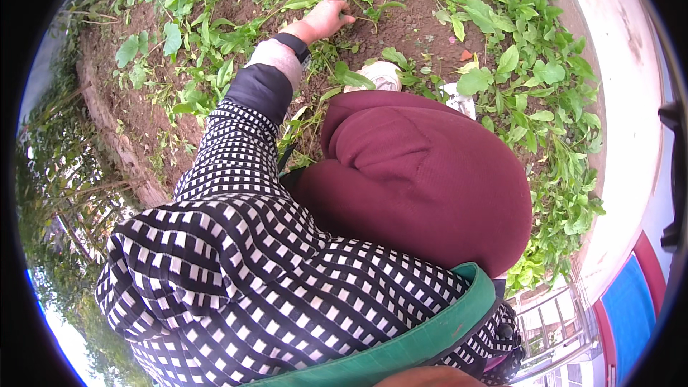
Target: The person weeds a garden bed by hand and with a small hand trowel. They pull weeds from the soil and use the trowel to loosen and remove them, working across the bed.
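Observation:
My left hand reaches forward over a bed of brown soil. Its fingers are closed around the base of a small green leafy plant growing in the soil. The arm wears a black-and-white checked sleeve over a dark and pale cuff, with a black band at the wrist. My right hand is out of sight. My bent knee in maroon trousers fills the middle, and a white shoe tip shows just past it.
Green leafy plants grow thickly at the right and at the upper left of the bed. A pale concrete kerb runs along the right. A raised earth edge borders the left. A green strap crosses my chest.

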`<state>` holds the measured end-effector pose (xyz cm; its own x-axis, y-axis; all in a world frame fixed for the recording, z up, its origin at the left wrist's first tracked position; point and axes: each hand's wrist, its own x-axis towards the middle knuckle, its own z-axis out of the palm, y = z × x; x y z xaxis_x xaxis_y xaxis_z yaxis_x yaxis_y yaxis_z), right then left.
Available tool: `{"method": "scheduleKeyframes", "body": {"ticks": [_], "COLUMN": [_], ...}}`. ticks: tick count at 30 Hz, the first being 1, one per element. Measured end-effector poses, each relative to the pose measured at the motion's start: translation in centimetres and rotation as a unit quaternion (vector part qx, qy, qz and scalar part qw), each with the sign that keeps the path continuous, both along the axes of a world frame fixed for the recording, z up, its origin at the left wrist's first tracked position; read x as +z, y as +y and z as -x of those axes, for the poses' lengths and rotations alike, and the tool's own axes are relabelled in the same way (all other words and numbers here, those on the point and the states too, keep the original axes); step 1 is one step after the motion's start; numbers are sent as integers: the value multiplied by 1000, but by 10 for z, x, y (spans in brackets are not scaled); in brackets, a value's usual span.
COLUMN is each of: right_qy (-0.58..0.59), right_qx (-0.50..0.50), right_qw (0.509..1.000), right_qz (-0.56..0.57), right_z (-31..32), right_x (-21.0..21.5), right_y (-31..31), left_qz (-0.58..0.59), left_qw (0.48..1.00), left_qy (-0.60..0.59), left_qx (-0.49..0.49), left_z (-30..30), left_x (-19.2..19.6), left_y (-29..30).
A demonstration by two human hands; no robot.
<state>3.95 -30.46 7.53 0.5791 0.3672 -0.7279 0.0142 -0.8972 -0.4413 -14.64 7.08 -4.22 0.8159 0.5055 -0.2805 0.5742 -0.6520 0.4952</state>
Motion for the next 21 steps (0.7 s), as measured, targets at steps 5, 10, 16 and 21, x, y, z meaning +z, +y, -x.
{"method": "scheduleKeyframes", "body": {"ticks": [5,10,16,21], "right_qy": [-1,0,-3,-7], "right_qx": [5,13,19,19], "right_qw": [1000,1000,1000,1000], "right_qz": [-3,-6,-9,-9], "right_z": [-1,-3,-5,-5], "right_x": [-5,-12,-16,-17], "right_y": [-1,-1,-1,-2], "left_qz": [193,340,266,35], "left_qw": [955,878,913,979], "left_qy": [-37,-126,244,108], "left_qx": [221,313,-191,172], "left_z": [36,79,122,126], "left_x": [74,111,51,-14], "left_y": [31,0,-85,-109]}}
